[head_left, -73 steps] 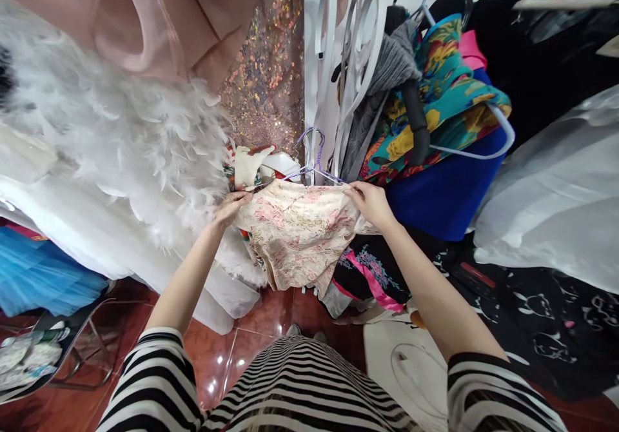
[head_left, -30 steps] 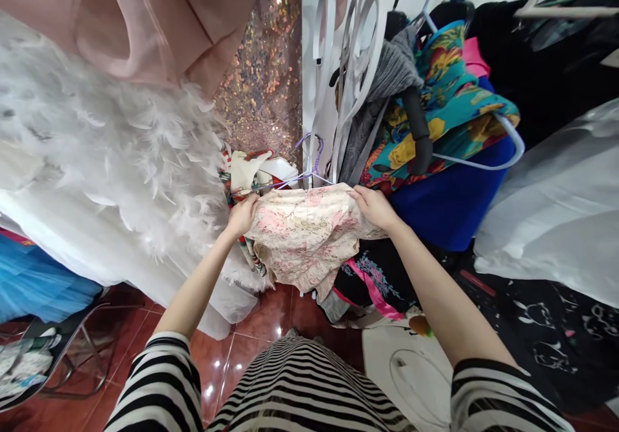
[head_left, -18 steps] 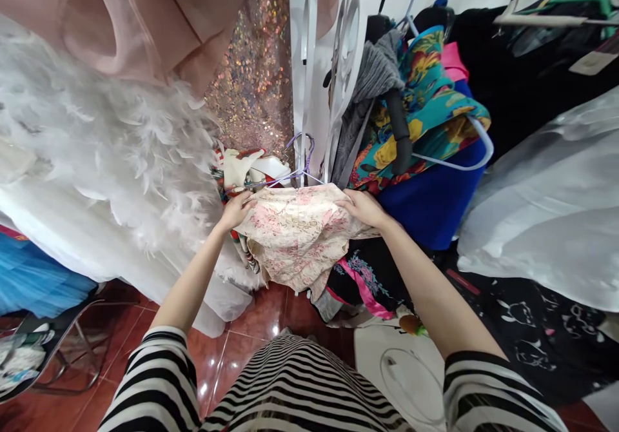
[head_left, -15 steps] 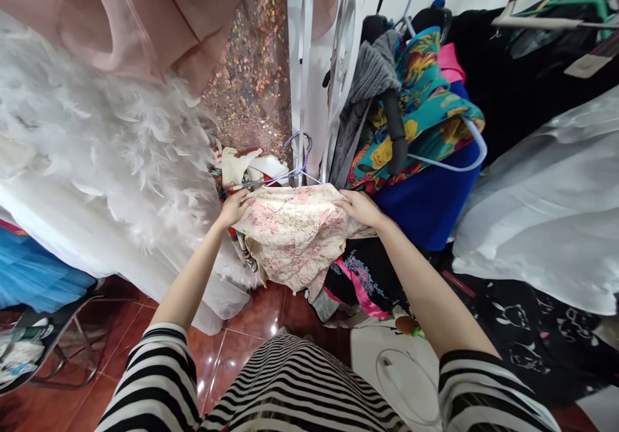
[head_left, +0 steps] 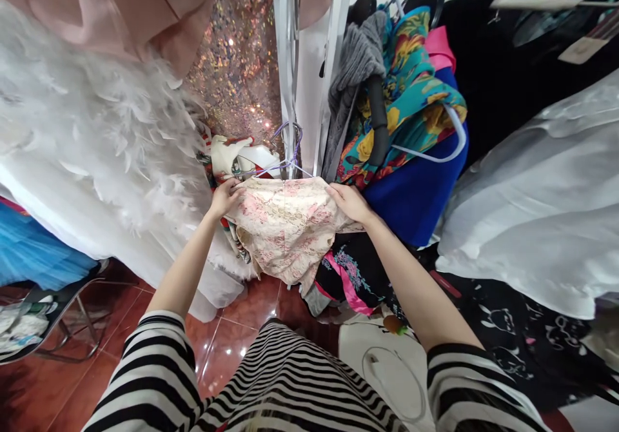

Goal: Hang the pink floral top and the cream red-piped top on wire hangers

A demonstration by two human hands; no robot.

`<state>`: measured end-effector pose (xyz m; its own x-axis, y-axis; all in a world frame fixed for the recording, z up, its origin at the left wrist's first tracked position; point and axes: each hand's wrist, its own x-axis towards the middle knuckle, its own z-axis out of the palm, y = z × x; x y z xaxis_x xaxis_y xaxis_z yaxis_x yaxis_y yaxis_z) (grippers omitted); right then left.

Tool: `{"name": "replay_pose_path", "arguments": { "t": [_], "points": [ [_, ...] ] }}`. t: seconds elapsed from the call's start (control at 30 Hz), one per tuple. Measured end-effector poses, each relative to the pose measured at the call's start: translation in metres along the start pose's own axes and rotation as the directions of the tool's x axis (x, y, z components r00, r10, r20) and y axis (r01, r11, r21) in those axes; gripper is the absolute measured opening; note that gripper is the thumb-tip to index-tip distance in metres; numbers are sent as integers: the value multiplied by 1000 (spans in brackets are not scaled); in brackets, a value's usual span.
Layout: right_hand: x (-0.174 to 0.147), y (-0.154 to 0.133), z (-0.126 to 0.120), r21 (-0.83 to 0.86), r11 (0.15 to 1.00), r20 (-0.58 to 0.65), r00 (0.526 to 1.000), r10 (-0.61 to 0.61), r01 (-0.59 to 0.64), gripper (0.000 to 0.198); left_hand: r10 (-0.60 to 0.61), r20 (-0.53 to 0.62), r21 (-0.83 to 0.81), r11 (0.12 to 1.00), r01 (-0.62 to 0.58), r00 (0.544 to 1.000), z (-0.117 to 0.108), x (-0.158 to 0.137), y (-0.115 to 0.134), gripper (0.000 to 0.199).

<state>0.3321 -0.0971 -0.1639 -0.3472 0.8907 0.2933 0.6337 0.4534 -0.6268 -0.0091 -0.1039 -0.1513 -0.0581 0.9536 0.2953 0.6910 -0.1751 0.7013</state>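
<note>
A cream blouse with a pink floral print [head_left: 285, 225] hangs spread out in front of me on a thin purple hanger [head_left: 291, 161]. My left hand [head_left: 224, 198] pinches its upper left edge, at the shoulder. Its upper right edge is gripped by my right hand [head_left: 351, 203], thumb on top. The hanger's hook shows above the neckline, by a white metal stand. Behind the blouse on the left is a patterned garment with red and white [head_left: 236, 158]. A black garment with a pink band [head_left: 353, 267] lies below my right forearm.
White feathered gowns [head_left: 106, 122] fill the left side, beside a sequined dress [head_left: 236, 58]. To the right hang a teal floral garment [head_left: 411, 97], a blue one [head_left: 411, 193] and white fabric [head_left: 527, 206]. A chair [head_left: 58, 322] stands lower left on red tiles [head_left: 236, 335].
The view has shifted slightly, so most things sit a little further left and higher. Both hands keep their hold on the blouse, which looks slightly flatter across the top.
</note>
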Motion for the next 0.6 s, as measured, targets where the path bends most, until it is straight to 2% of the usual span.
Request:
{"name": "replay_pose_path", "arguments": {
  "t": [0.3,0.47,0.6],
  "points": [
    [1,2,-3,79,996,30,998,-48,46,41,4,30,31,999,-5,1000,-4,-1,4,14],
    [-3,4,-3,-8,999,18,999,-34,34,33,13,6,36,999,-13,1000,-4,-4,5,13],
    [-14,16,-6,-64,998,21,1000,-20,21,27,7,-5,91,996,-7,1000,-5,-5,2,14]
  ]
}}
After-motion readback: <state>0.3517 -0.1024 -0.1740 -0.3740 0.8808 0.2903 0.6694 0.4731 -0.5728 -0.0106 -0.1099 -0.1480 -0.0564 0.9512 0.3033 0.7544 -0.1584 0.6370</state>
